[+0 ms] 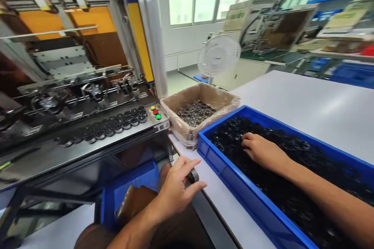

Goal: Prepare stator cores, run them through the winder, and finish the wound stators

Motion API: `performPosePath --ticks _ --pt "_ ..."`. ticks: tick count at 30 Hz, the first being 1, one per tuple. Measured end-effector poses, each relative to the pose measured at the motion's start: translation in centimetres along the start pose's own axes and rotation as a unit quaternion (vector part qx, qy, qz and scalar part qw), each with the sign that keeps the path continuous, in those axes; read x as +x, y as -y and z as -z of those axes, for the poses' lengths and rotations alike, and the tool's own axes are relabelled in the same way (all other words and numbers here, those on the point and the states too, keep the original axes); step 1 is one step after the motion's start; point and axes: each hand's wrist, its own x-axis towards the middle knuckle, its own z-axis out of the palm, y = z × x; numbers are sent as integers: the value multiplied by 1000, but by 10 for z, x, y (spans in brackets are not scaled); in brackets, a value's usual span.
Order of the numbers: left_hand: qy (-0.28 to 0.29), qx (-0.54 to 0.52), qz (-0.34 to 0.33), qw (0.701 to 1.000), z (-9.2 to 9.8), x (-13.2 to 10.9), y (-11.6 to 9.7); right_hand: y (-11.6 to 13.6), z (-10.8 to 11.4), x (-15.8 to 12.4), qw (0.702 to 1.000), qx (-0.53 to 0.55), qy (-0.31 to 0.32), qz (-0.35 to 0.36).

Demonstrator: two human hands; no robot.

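Dark round piece [193, 176] sits between thumb and fingers of the left hand [177, 186], near the left edge of the white table [315, 101]. Right hand [260, 149] is down in the blue bin [230, 179], fingers curled among dark pieces [295, 208]; cannot tell if it grips one. Bin's raised walls surround it. Wrapped box [181, 124] of metal pieces [197, 112] stands by bin's far-left end, fan [219, 54] behind. Left: machine ledge [58, 161], rows of black parts [117, 124], button box [157, 116]. Narrow table strip along bin's near-left side; wide tabletop stretches far right.
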Motion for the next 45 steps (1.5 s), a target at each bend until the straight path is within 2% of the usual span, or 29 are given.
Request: performPosePath --ticks 3,5,7,9,11,13,16,18,24,29,38,42,45 --pt "-17 15 -15 1000 8 -2 -4 -5 0 -1 997 19 -70 37" --pt "-8 -31 0 999 11 -3 -6 3 7 -7 986 58 -140 66" --pt "12 -127 26 992 10 -4 -7 24 18 -18 961 131 -223 100" --pt "23 -238 51 970 6 -3 -10 52 32 -32 919 215 -298 146" --pt "29 -317 73 945 1 -3 -14 81 42 -44 883 276 -322 202" --pt "42 -358 91 928 -4 -2 -19 103 47 -54 860 309 -325 243" --pt "51 -384 109 916 -9 -2 -23 116 45 -61 845 325 -335 259" --pt "44 -387 109 915 -13 -2 -24 115 42 -62 842 325 -348 256" --pt "13 -338 75 938 -18 -4 -24 113 40 -58 830 330 -365 261" --pt "0 -326 81 942 -17 -4 -25 113 39 -57 830 317 -373 266" --pt "17 -318 96 943 -15 -3 -22 107 38 -56 817 245 -399 336" --pt "29 -319 97 942 -14 -4 -20 107 42 -57 829 239 -391 321" --pt "38 -323 91 941 -13 -4 -19 108 44 -58 825 226 -392 339"
